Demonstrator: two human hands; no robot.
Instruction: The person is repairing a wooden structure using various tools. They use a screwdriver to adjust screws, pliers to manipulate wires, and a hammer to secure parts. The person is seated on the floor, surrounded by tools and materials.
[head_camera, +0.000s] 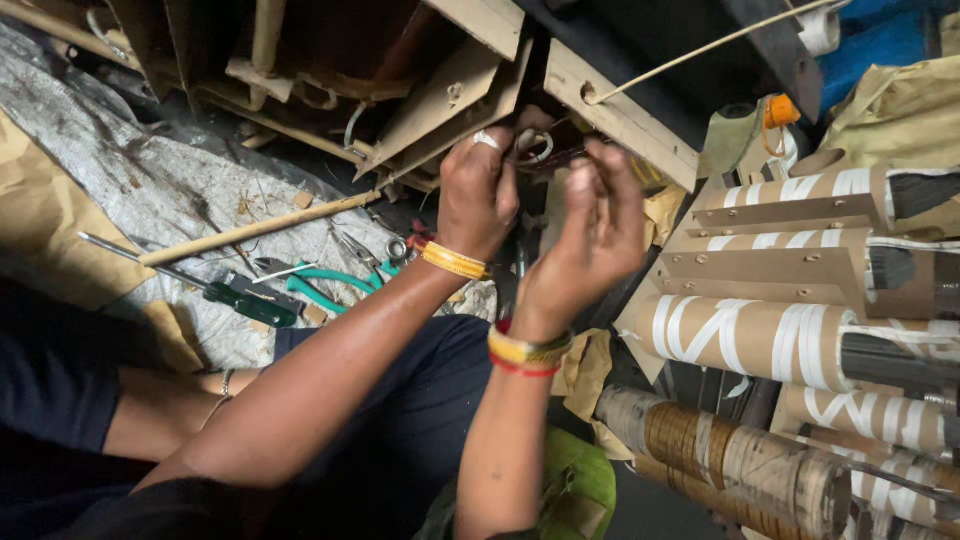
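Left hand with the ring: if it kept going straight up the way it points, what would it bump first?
Probably the tan cardboard flap just above the left hand; its knuckles look almost against the flap's lower edge, though depth is hard to judge here.

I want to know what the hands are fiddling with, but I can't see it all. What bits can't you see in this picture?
Head view only:
- What the left hand and right hand pinch: hidden behind the fingers and in dark shadow.
- Pale cord: its upper end leaves the top edge.
- Paper-wrapped coils: cut off at the right edge.
- Green-handled screwdriver: tip too small to tell.
- Teal pliers: jaws partly behind the left forearm.
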